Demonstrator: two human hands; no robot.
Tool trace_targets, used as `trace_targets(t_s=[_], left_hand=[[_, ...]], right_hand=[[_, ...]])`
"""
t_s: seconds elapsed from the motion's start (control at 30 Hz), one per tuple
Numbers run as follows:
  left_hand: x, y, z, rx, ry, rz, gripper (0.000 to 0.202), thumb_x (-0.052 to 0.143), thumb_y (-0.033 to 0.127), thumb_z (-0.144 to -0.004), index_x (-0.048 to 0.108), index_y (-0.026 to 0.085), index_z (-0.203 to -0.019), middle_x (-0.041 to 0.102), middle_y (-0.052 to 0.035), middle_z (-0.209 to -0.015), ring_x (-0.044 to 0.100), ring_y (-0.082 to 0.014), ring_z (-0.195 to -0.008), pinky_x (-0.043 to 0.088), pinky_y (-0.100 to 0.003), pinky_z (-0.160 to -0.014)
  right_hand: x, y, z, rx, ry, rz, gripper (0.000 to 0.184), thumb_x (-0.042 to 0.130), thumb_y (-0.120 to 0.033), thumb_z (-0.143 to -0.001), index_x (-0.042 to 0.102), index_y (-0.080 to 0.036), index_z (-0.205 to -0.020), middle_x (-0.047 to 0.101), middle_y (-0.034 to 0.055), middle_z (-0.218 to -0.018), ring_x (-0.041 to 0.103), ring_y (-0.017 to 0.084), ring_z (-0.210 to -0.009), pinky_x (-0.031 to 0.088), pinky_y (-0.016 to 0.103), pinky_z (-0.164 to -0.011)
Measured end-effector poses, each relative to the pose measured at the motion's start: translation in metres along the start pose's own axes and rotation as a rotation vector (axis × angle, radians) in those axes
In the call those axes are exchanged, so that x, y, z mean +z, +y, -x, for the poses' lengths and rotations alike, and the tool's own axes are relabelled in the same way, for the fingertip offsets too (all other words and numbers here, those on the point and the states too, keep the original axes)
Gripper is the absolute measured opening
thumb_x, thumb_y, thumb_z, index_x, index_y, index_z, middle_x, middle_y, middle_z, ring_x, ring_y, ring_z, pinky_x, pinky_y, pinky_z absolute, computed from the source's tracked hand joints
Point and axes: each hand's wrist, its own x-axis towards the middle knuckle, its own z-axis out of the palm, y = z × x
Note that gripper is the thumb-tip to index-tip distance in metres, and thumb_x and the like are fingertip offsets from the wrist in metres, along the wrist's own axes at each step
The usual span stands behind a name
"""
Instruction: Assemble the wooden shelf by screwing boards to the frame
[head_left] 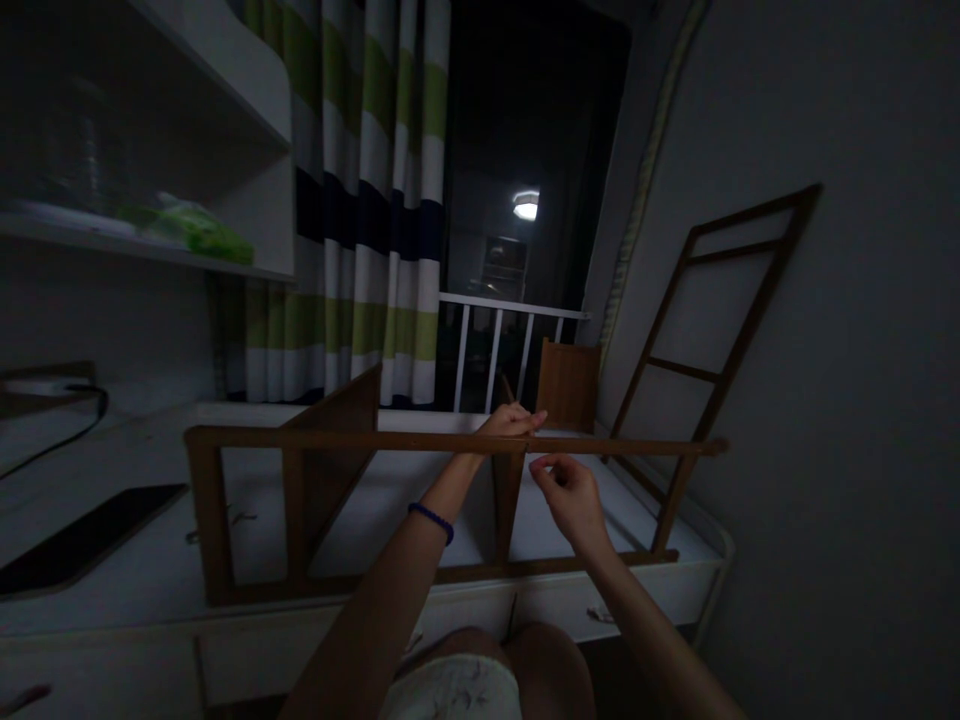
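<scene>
A brown wooden frame (pixel 225 520) with a long top rail and several uprights stands on the white desk (pixel 112 590) in front of me. My left hand (pixel 511 421), with a blue band at the wrist, rests on the top rail near its middle; its fingers are pressed together round a thin stick that pokes up behind them. My right hand (pixel 568 492) hovers just below and right of it, close to the rail, fingers curled in a pinch; whatever it holds is too small to make out.
A second wooden ladder-like frame (pixel 720 300) leans on the right wall. A small wooden panel (pixel 568 385) stands at the desk's back. A dark flat slab (pixel 82 535) lies at left. Striped curtains (pixel 367 200), a white railing (pixel 495 340) and shelves (pixel 150 240) are behind.
</scene>
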Motion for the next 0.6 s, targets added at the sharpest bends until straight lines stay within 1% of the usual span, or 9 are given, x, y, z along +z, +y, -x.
trace_targets(t_s=[0.1, 0.2, 0.27, 0.37, 0.43, 0.5, 0.53, 0.6], left_hand=[[0.0, 0.003, 0.001, 0.001, 0.01, 0.012, 0.052, 0.047, 0.052, -0.073, 0.05, 0.015, -0.037, 0.046, 0.0025, -0.041, 0.047, -0.0086, -0.052, 0.038, -0.023, -0.067], [0.0, 0.004, 0.002, 0.006, 0.01, 0.021, 0.053, 0.045, 0.056, -0.072, 0.05, 0.015, -0.038, 0.045, 0.0023, -0.041, 0.046, -0.009, -0.051, 0.038, -0.024, -0.066], [0.0, 0.003, 0.002, 0.012, 0.009, 0.025, 0.054, 0.045, 0.058, -0.071, 0.05, 0.016, -0.038, 0.045, 0.0021, -0.041, 0.046, -0.0092, -0.052, 0.038, -0.024, -0.066], [0.0, 0.002, 0.001, 0.022, 0.008, 0.026, 0.054, 0.044, 0.059, -0.07, 0.049, 0.016, -0.037, 0.045, 0.0018, -0.042, 0.047, -0.0099, -0.054, 0.037, -0.025, -0.069], [0.0, 0.001, 0.001, 0.026, 0.004, 0.025, 0.054, 0.044, 0.059, -0.07, 0.049, 0.016, -0.037, 0.044, 0.002, -0.04, 0.046, -0.0103, -0.055, 0.036, -0.025, -0.068], [0.0, 0.001, 0.001, 0.029, 0.008, 0.025, 0.054, 0.044, 0.059, -0.07, 0.049, 0.017, -0.037, 0.044, 0.0018, -0.04, 0.046, -0.0107, -0.056, 0.036, -0.025, -0.068], [0.0, 0.001, 0.001, 0.03, 0.01, 0.025, 0.054, 0.044, 0.059, -0.07, 0.049, 0.017, -0.037, 0.044, 0.0017, -0.041, 0.046, -0.0107, -0.056, 0.036, -0.025, -0.068], [0.0, 0.001, 0.001, 0.031, 0.012, 0.027, 0.054, 0.043, 0.059, -0.07, 0.048, 0.017, -0.037, 0.045, 0.0017, -0.041, 0.045, -0.0103, -0.055, 0.036, -0.025, -0.067]], right_hand=[[-0.005, 0.003, 0.007, 0.01, 0.002, -0.027, 0.013, 0.047, -0.025, -0.067, 0.057, -0.018, -0.069, 0.043, -0.0054, -0.047, 0.039, 0.01, -0.044, 0.029, 0.022, -0.044], [-0.009, 0.002, 0.013, 0.002, -0.039, -0.084, 0.021, 0.037, -0.022, -0.07, 0.056, -0.018, -0.078, 0.045, -0.0049, -0.049, 0.043, 0.012, -0.048, 0.033, 0.023, -0.049], [-0.011, 0.0, 0.016, -0.016, -0.056, -0.11, 0.021, 0.036, -0.022, -0.072, 0.054, -0.018, -0.082, 0.051, -0.003, -0.055, 0.048, 0.013, -0.057, 0.036, 0.024, -0.057], [-0.014, -0.004, 0.018, -0.071, -0.086, -0.143, 0.018, 0.04, -0.028, -0.078, 0.053, -0.019, -0.087, 0.06, 0.0017, -0.074, 0.052, 0.015, -0.075, 0.037, 0.027, -0.07], [-0.017, -0.007, 0.02, -0.077, -0.165, -0.183, 0.021, 0.042, -0.033, -0.08, 0.052, -0.019, -0.092, 0.063, 0.0035, -0.081, 0.052, 0.016, -0.079, 0.037, 0.029, -0.073], [-0.022, -0.008, 0.023, -0.049, -0.29, -0.218, 0.024, 0.042, -0.036, -0.082, 0.053, -0.019, -0.094, 0.064, 0.0042, -0.081, 0.052, 0.015, -0.076, 0.038, 0.029, -0.07], [-0.024, -0.009, 0.025, -0.031, -0.351, -0.222, 0.025, 0.042, -0.038, -0.082, 0.053, -0.019, -0.094, 0.065, 0.0046, -0.081, 0.052, 0.015, -0.075, 0.039, 0.029, -0.069], [-0.029, -0.01, 0.029, -0.017, -0.425, -0.21, 0.028, 0.041, -0.04, -0.083, 0.057, -0.019, -0.092, 0.065, 0.0051, -0.082, 0.053, 0.015, -0.076, 0.04, 0.029, -0.069]])
